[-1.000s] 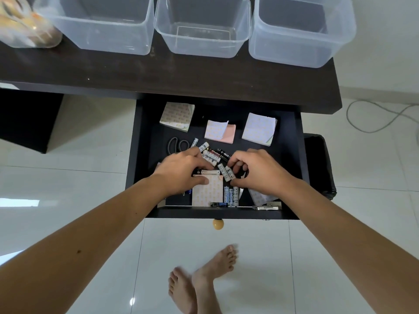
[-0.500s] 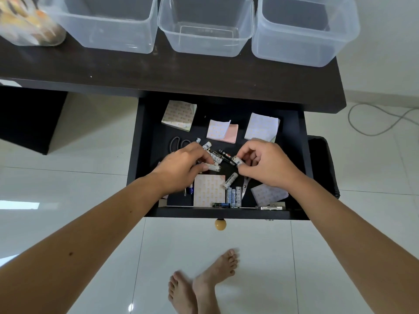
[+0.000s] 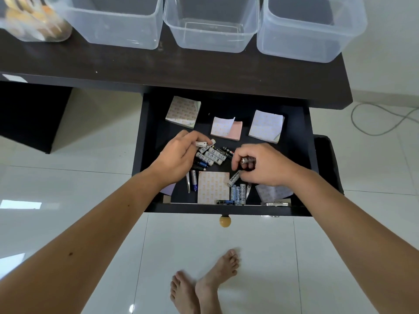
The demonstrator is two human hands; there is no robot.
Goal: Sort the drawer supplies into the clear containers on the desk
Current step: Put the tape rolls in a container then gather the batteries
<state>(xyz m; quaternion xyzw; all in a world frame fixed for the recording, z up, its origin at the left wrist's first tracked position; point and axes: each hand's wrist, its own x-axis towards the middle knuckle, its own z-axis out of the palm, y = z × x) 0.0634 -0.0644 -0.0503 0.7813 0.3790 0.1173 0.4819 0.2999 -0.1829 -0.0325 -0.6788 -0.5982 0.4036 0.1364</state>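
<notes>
Nearest of all, bare feet (image 3: 204, 288) are seen on the white tiled floor (image 3: 249, 257), below the round knob (image 3: 225, 221) of the open drawer (image 3: 148, 155), which is taken as the landmark. At the drawer's front edge a patterned pad (image 3: 213, 187) lies flat, with several upright-lying batteries (image 3: 238, 193) just beside it on the right and a small blue-tipped battery (image 3: 194, 182) on its left. Over the drawer's middle a loose heap of batteries (image 3: 213, 156) is found between the two hands. The left hand (image 3: 179, 155) is curled, and one white battery (image 3: 202, 144) is pinched at its fingertips, directly above the heap. The right hand (image 3: 263, 165) is closed round a dark battery (image 3: 247, 160), while a white one (image 3: 234, 179) is touched or pinched by its lower fingers; which cannot be told. Toward the drawer's back, three sticky-note pads are laid: one at the left (image 3: 183, 111), one with a pink sheet at the centre (image 3: 226, 129), one at the right (image 3: 266, 125). Beyond the drawer, on the dark tabletop (image 3: 181, 69), three clear containers are lined up, left (image 3: 113, 21), middle (image 3: 210, 23) and right (image 3: 310, 28); nothing is seen inside them. Left of these, a blurred jar (image 3: 34, 19) holds yellowish contents
</notes>
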